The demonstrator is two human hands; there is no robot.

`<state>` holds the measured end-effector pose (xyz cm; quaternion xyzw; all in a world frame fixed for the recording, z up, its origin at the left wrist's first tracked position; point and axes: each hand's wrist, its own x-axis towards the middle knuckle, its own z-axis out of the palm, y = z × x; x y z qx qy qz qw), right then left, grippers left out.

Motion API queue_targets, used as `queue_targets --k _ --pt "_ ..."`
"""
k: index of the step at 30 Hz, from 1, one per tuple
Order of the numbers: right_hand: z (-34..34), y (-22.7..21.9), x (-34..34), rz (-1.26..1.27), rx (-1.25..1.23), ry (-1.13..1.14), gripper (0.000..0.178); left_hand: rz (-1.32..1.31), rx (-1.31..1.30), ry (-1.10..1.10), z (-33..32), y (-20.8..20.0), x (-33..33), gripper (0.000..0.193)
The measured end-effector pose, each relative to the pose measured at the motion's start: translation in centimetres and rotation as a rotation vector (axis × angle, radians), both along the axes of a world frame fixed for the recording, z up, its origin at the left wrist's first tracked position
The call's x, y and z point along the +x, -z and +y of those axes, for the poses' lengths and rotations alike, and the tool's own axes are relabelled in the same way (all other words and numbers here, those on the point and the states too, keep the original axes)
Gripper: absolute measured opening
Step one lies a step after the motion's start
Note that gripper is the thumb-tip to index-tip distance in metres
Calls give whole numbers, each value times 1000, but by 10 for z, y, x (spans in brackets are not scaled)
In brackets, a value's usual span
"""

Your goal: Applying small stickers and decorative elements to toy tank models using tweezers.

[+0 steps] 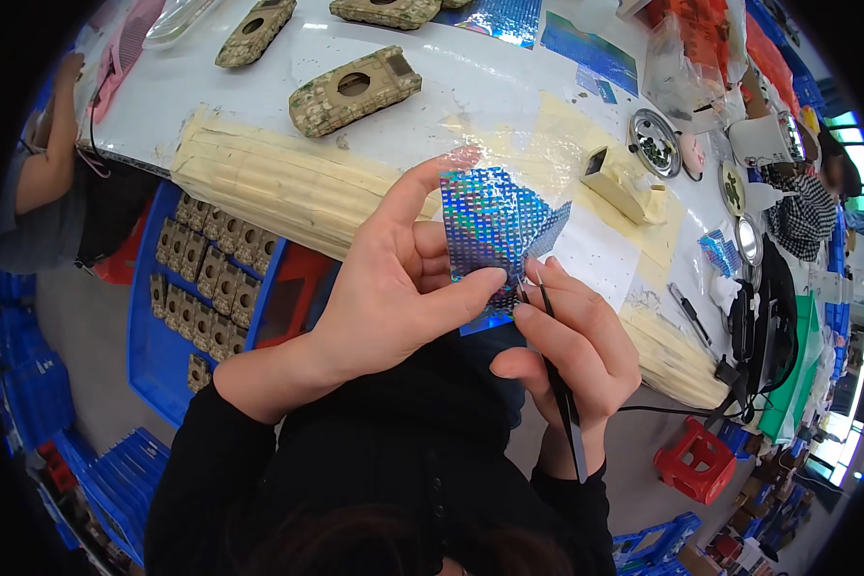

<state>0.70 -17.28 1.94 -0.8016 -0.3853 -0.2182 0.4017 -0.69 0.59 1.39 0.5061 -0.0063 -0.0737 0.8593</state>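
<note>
My left hand [394, 274] pinches a shiny blue holographic sheet [480, 216] between thumb and fingers, and its upper part looks clear like film. Black tweezers [559, 394] are gripped in my right hand [581, 341], their tips pointing up at the sheet's lower right part. Whether the tips touch the sheet or hold a small piece, I cannot tell. Beyond my hands, a camouflage toy tank hull [355, 89] with a round hole lies on the white table [470, 72].
A blue tray [149, 360] with several camouflage hulls sits below the table's left edge. On the right are a yellow taped block [624, 182], a round metal dish [655, 144] of small dark parts and a utility knife [689, 315]. A red stool [696, 461] stands on the floor. Another person's arm [60, 134] is far left.
</note>
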Motion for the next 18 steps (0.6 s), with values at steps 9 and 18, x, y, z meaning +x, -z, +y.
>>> queue_targets --k 9,18 --pt "1 -1 1 -14 2 -5 38 27 -36 7 1 -2 0 75" --pt "1 6 1 -65 46 -3 40 61 -101 22 1 -3 1 75"
